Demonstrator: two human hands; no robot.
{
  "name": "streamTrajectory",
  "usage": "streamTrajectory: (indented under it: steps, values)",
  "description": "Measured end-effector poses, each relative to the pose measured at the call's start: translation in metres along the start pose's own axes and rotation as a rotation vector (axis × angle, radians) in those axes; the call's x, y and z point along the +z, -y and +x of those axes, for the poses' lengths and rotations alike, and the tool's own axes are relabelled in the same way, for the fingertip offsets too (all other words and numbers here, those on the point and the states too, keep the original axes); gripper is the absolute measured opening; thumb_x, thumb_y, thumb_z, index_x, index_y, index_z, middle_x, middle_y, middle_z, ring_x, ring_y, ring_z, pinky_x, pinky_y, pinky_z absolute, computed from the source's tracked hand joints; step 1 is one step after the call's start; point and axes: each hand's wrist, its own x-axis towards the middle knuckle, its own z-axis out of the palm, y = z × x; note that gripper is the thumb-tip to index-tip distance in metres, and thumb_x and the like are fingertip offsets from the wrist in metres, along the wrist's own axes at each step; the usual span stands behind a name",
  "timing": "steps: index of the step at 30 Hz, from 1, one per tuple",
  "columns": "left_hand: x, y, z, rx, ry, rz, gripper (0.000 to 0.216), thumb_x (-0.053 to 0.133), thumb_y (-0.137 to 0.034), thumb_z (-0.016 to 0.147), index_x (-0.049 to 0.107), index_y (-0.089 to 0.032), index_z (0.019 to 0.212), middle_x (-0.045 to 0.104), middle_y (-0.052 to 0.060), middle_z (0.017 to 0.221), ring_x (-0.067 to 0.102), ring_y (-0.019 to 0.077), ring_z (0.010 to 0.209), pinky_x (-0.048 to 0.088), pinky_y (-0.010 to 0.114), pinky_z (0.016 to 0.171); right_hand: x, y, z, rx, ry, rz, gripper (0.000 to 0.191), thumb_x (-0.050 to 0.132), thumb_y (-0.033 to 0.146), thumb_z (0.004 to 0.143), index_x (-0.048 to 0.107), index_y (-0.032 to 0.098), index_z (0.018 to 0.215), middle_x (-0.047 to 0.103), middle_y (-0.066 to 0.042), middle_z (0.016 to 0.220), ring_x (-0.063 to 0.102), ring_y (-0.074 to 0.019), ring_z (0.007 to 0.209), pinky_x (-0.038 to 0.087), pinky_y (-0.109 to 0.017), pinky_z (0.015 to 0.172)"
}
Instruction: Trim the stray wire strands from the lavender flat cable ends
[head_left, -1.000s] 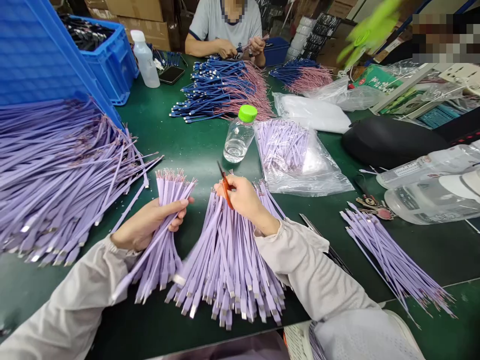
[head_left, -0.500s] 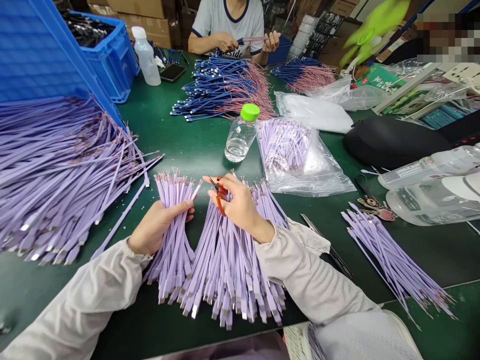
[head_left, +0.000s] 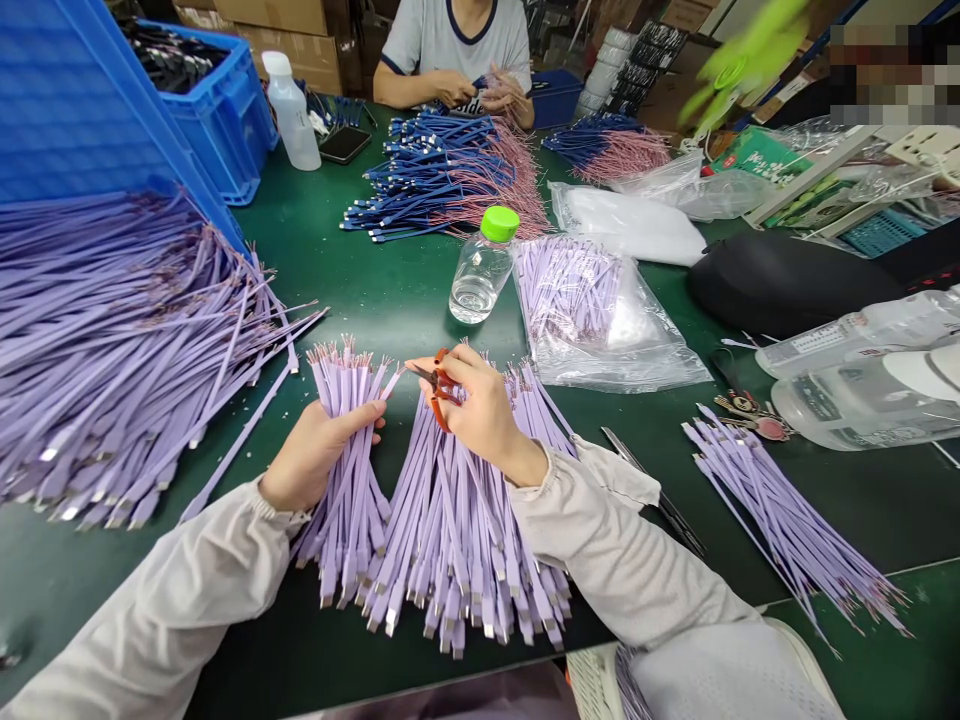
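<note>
My left hand [head_left: 319, 462] grips a thick bundle of lilac flat cables [head_left: 346, 480] near its middle, with fine wire ends fanned out at the top. My right hand [head_left: 484, 410] holds small orange-handled snips [head_left: 439, 385], their metal tips pointing left, close to those wire ends. Beneath my right hand, a fanned pile of lilac cables [head_left: 457, 530] lies on the green table [head_left: 300, 640], its metal connector ends toward me.
A huge lilac cable heap [head_left: 127, 350] lies left, below a blue crate [head_left: 217, 120]. Ahead stand a green-capped bottle [head_left: 484, 270] and a bagged lilac bundle [head_left: 570, 300]. Tweezers [head_left: 652, 490] and loose cables [head_left: 787, 530] lie right. A co-worker's hands [head_left: 480, 92] work beyond blue cables [head_left: 442, 175].
My left hand and its bundle have moved up and right. The snips have turned from pointing upward to pointing left, toward the bundle's wire ends. The co-worker's hands have shifted slightly.
</note>
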Motion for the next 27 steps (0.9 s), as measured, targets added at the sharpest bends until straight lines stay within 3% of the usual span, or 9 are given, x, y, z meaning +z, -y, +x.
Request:
streamTrajectory:
  steps: [3,8,14,19,24,27]
  values:
    - [-0.003,-0.001,0.001,-0.054,0.123,-0.056,0.034,0.083,-0.026,0.052,0.065,-0.011,0.077,0.059,-0.002,0.058,0.053,0.0079,0.051,0.044,0.017,0.047,-0.001,0.001,0.002,0.118,-0.006,0.101,0.017,0.057,0.021,0.080,0.069,0.018,0.091,0.050,-0.001,0.075,0.048,-0.0112,0.066,0.045,-0.026,0.066]
    - [-0.004,0.002,0.003,-0.037,0.359,-0.129,0.033,0.084,-0.028,0.053,0.063,-0.012,0.072,0.057,-0.002,0.064,0.047,0.0047,0.050,0.038,0.014,0.042,0.001,-0.002,0.005,0.350,0.184,0.482,0.021,0.064,0.034,0.075,0.066,0.019,0.089,0.054,0.002,0.069,0.050,-0.0102,0.063,0.045,-0.027,0.065]
    - [0.004,0.000,-0.004,-0.044,0.265,0.000,0.029,0.083,-0.028,0.052,0.062,-0.012,0.064,0.060,0.001,0.057,0.051,0.0081,0.049,0.043,0.017,0.047,0.004,0.001,0.006,0.362,0.123,0.600,0.027,0.070,0.043,0.068,0.060,0.018,0.072,0.060,0.001,0.074,0.056,-0.0120,0.072,0.046,-0.028,0.073]
    - [0.007,-0.002,-0.007,0.007,0.163,-0.012,0.027,0.083,-0.026,0.050,0.065,-0.013,0.065,0.065,0.002,0.059,0.059,0.0122,0.057,0.050,0.020,0.057,0.004,0.002,0.005,0.335,0.049,0.313,0.028,0.062,0.045,0.075,0.057,0.017,0.076,0.055,0.001,0.071,0.051,-0.0116,0.065,0.045,-0.027,0.067]
    - [0.002,-0.003,-0.005,0.047,0.076,-0.092,0.029,0.083,-0.028,0.054,0.065,-0.012,0.069,0.065,0.000,0.060,0.059,0.0100,0.056,0.051,0.017,0.055,0.000,-0.010,0.001,-0.012,-0.054,-0.326,0.018,0.058,0.025,0.079,0.058,0.014,0.093,0.054,-0.008,0.090,0.052,-0.0197,0.083,0.044,-0.033,0.075]
    - [0.000,-0.004,-0.004,0.056,0.045,-0.115,0.029,0.083,-0.028,0.053,0.064,-0.012,0.069,0.064,-0.001,0.059,0.058,0.0094,0.055,0.050,0.016,0.054,-0.003,-0.015,0.000,-0.113,-0.058,-0.638,0.018,0.051,0.013,0.081,0.061,0.014,0.096,0.053,-0.008,0.086,0.050,-0.0211,0.080,0.042,-0.033,0.071]
